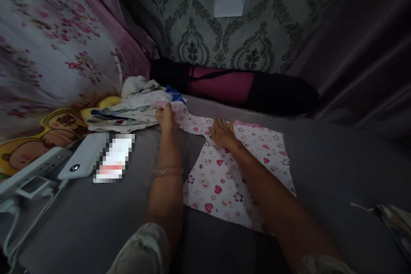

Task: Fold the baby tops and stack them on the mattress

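A small white garment [221,180] printed with red hearts and flowers lies spread on the grey bed surface [128,222]. One sleeve stretches to the left, and pink trim shows along its upper edge. At the end of that sleeve, my left hand [166,116] has its fingers closed on the pink cuff. My right hand [222,132] lies flat near the garment's shoulder, fingers spread and pressing on the cloth. Beside my left hand is a pile of light clothes [128,113].
A power strip [35,169] with cables, a white power bank [84,156] and a lit phone [114,158] lie at left, near a yellow cushion [61,126]. A black and pink bag [221,85] lies along the wall. More cloth [396,222] is at right.
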### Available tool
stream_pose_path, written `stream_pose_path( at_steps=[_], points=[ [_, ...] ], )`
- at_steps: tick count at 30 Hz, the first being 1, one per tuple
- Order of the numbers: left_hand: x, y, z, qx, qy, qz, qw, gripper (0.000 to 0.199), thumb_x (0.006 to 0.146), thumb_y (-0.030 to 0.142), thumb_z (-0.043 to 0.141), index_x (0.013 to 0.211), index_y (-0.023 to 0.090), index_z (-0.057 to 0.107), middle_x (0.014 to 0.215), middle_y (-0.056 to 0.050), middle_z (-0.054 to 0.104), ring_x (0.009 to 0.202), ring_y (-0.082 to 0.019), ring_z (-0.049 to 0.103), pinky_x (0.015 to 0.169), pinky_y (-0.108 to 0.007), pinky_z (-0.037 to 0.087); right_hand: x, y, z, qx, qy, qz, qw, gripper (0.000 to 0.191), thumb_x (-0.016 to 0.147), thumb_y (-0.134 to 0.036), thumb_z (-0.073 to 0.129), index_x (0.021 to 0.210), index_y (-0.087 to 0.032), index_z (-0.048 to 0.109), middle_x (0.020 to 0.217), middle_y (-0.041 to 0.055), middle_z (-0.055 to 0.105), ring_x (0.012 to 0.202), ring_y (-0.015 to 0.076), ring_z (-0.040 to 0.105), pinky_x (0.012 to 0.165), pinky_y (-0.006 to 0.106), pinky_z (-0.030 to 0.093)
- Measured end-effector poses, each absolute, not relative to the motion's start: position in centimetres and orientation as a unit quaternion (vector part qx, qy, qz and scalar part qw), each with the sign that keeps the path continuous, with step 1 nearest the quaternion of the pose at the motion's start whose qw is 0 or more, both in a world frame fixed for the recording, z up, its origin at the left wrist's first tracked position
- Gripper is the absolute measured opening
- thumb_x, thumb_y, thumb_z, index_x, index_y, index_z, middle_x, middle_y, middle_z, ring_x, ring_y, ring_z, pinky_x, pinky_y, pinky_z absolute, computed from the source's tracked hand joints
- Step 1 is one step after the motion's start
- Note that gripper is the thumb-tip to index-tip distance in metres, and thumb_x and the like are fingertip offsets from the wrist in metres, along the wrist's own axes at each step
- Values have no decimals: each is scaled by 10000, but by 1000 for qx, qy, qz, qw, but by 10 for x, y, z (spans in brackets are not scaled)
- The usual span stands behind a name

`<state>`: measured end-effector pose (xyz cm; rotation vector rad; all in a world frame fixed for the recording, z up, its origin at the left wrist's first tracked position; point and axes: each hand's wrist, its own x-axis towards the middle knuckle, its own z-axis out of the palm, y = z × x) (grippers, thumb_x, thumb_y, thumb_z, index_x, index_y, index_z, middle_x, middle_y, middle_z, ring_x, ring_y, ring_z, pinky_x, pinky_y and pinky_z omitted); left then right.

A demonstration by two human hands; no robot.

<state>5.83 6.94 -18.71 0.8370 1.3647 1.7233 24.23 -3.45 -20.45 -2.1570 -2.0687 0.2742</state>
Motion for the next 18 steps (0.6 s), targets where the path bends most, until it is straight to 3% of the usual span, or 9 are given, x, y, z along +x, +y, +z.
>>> stream_pose_path(
  at_steps=[4,7,15,18],
  points=[
    [62,78,-181,255,525,696,418,169,784,349,588,804,216,488,705,15,533,719,-159,593,647,-280,469,229,-30,-216,-719,-686,57,96,626,1013,-407,190,1515,-49,300,1595,146,267,1481,264,167,1190,509,67],
    [72,81,-174,261,484,715,431,256,807,436,577,898,198,554,804,-24,608,819,-184,633,714,-296,502,224,-31,-223,-723,-681,18,115,594,1009,-401,206,1489,-89,367,1588,142,289,1461,277,214,1180,504,102],
    [105,60,-152,308,432,704,473,173,864,352,539,930,196,573,787,-8,622,825,-162,648,725,-267,513,231,-29,-207,-722,-680,85,95,569,1016,-420,237,1493,-142,371,1593,115,290,1471,281,202,1176,508,130],
    [120,52,-151,320,423,694,487,142,850,315,555,921,194,570,783,-8,613,795,-150,640,715,-256,506,245,-36,-194,-719,-673,88,152,509,1024,-378,238,1416,-168,486,1553,91,381,1450,253,269,1175,439,182]
  ],
)
